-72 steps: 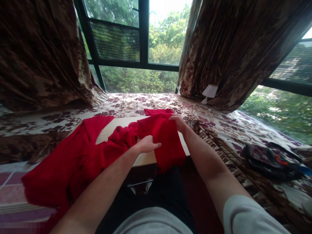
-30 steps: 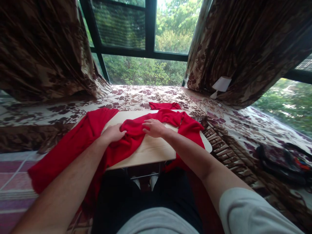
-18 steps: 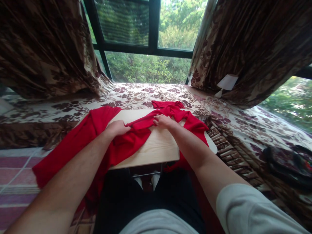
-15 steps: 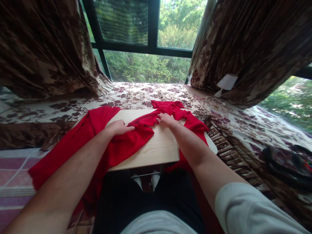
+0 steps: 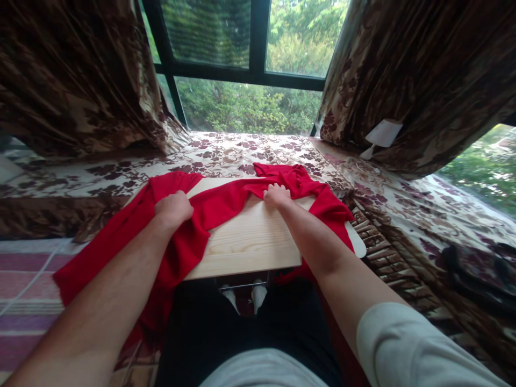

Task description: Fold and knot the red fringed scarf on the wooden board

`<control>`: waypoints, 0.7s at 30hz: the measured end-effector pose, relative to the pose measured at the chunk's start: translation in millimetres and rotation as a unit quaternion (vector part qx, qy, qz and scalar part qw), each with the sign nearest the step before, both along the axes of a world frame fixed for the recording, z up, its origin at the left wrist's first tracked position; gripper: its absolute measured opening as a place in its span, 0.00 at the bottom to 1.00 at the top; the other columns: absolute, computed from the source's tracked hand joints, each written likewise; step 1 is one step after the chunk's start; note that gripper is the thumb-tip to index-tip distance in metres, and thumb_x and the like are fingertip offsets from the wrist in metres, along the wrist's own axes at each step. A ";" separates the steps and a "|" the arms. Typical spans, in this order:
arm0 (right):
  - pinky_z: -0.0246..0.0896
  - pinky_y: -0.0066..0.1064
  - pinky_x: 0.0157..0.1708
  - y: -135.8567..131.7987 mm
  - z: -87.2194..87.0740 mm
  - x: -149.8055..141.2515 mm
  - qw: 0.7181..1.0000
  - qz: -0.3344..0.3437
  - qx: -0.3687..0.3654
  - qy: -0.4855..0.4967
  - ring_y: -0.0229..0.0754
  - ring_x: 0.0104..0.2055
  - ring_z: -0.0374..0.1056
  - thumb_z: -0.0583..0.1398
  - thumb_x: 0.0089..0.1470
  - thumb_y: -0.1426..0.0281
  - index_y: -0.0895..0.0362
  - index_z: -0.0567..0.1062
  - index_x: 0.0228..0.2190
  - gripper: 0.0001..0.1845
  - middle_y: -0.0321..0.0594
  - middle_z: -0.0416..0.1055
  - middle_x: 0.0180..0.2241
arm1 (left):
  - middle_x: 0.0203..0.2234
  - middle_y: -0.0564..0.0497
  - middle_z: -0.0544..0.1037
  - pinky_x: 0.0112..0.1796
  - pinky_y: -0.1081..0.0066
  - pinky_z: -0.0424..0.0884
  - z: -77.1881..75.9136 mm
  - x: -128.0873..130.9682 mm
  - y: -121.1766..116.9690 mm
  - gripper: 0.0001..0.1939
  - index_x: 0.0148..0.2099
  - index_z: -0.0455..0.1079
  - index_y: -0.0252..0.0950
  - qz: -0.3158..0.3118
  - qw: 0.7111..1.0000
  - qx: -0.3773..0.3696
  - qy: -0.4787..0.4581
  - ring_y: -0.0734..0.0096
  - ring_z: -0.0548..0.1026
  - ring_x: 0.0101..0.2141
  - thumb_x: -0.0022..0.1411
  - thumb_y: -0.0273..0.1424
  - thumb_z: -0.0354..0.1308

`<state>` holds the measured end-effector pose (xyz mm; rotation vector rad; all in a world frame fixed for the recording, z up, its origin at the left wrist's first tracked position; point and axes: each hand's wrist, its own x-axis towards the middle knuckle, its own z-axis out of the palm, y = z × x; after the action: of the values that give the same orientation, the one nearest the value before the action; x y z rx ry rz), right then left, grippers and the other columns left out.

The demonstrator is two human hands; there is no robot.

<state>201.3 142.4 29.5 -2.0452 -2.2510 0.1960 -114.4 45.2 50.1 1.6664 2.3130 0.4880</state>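
Observation:
A long red scarf (image 5: 220, 203) lies crumpled across a small pale wooden table (image 5: 245, 242), and its ends hang over the left and right sides. My left hand (image 5: 174, 207) is closed on a fold of it near the table's left side. Toward the far right of the tabletop, my right hand (image 5: 277, 195) has its fingers curled on the scarf's near edge. Between my hands the cloth stretches as a band along the far part of the table. My fingertips are partly hidden in the fabric.
A floral-covered ledge (image 5: 226, 150) runs behind the table below the window. A white lamp (image 5: 384, 133) stands at the right by the curtain (image 5: 363, 80). A dark bag (image 5: 475, 279) lies at far right. Striped bedding (image 5: 28, 290) is at left.
My hands have moved from the scarf's right end to its middle. Most recently my left hand has drawn left with the cloth, pulling the bunched middle straighter; my right hand has stayed almost still.

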 end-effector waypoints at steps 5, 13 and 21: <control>0.48 0.42 0.65 -7.8 1.1 -19.2 0.979 0.182 0.080 0.043 0.50 0.68 0.51 0.50 0.64 0.60 0.55 0.67 0.61 0.27 0.45 0.56 0.67 | 0.60 0.33 0.69 0.58 0.51 0.59 1.4 27.8 -11.1 0.31 0.62 0.66 0.30 -0.123 0.974 0.045 0.184 0.44 0.64 0.60 0.61 0.41 0.53; 0.46 0.66 0.61 11.2 2.1 -11.9 0.990 0.133 -0.043 -0.025 0.63 0.69 0.44 0.48 0.63 0.57 0.42 0.57 0.66 0.31 0.37 0.49 0.70 | 0.71 0.44 0.48 0.62 0.41 0.47 -23.1 63.0 -6.6 0.42 0.73 0.47 0.42 -0.243 0.954 -0.085 0.152 0.47 0.47 0.69 0.64 0.58 0.39; 0.57 0.44 0.57 -5.7 16.1 -30.9 0.983 0.132 0.131 0.008 0.53 0.55 0.65 0.45 0.66 0.56 0.57 0.77 0.48 0.28 0.50 0.72 0.52 | 0.72 0.50 0.39 0.62 0.35 0.38 -27.6 88.2 17.7 0.43 0.74 0.42 0.50 -0.259 0.953 -0.096 0.126 0.46 0.36 0.70 0.62 0.62 0.35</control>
<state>170.4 136.7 45.6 -1.6100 -2.3854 -0.0639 -26.2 62.9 22.6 2.2219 1.8724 -0.0615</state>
